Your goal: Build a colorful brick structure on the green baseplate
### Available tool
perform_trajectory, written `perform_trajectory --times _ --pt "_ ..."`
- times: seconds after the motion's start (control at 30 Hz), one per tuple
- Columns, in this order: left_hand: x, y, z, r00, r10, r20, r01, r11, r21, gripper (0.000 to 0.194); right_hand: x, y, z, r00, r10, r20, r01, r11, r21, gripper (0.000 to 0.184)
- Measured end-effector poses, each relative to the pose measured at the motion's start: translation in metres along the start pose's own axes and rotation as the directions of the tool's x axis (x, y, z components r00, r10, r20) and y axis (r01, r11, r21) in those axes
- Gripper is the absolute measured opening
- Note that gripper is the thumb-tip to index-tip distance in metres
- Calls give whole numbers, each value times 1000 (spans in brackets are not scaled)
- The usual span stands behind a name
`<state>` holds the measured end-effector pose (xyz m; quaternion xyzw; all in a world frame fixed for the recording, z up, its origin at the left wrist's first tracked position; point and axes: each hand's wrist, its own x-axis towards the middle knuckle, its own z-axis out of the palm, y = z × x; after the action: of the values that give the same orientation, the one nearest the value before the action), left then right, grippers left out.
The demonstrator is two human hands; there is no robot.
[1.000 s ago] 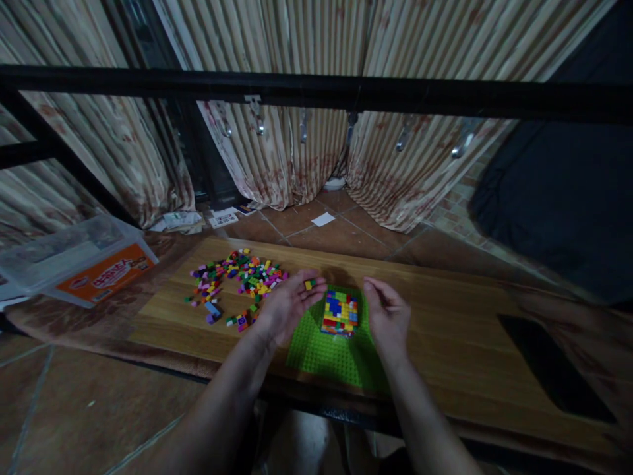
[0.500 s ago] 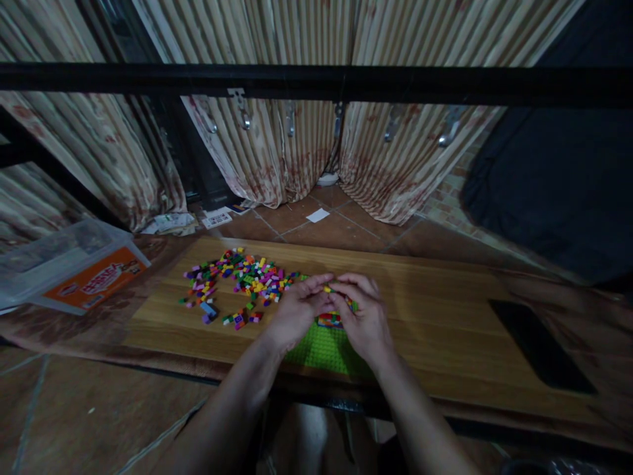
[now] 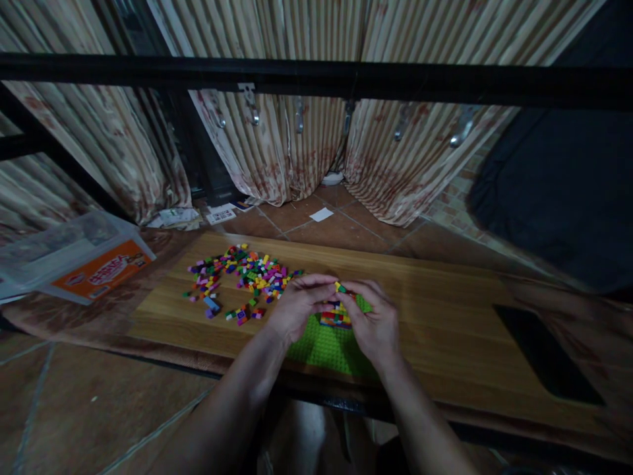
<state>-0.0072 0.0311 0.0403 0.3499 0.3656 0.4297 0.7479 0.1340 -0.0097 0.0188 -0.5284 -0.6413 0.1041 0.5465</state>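
Note:
My left hand [image 3: 299, 309] and my right hand [image 3: 372, 318] meet over a green baseplate [image 3: 324, 346] on the wooden board [image 3: 445, 336]. Their fingertips pinch a small yellow and green brick piece [image 3: 339, 287] between them, just above a multicoloured block of stacked bricks [image 3: 335, 315] that stands on the baseplate. Both hands partly hide that block. A scattered pile of small coloured loose bricks [image 3: 242, 277] lies on the board to the left of my left hand.
A clear plastic box with an orange label [image 3: 74, 260] sits at the far left. A dark flat slab [image 3: 546, 356] lies on the board's right end. A black metal bar [image 3: 316, 76] crosses overhead, with curtains and tiled floor behind.
My hands were apart a second ago, the left one holding small bricks in its palm. They have come together over the stacked block and now pinch a brick piece between the fingertips.

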Motion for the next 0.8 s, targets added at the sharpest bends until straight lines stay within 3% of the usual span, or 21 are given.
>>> perform_trajectory --times 0.27,0.53,0.67,0.8 --pt "1 -1 -3 999 -20 32 21 999 -42 26 -2 -2 1 999 24 -48 -20 997 81 12" --pt "3 1 -5 999 -18 36 18 1000 -8 22 2 5 -5 996 90 -7 -88 982 168 11" --pt "7 11 -13 990 59 -127 -56 998 30 18 5 18 -13 988 156 -12 -153 980 127 15" --pt "9 18 -19 955 79 -286 -59 995 79 13 3 27 -16 991 71 110 -67 997 -39 21"
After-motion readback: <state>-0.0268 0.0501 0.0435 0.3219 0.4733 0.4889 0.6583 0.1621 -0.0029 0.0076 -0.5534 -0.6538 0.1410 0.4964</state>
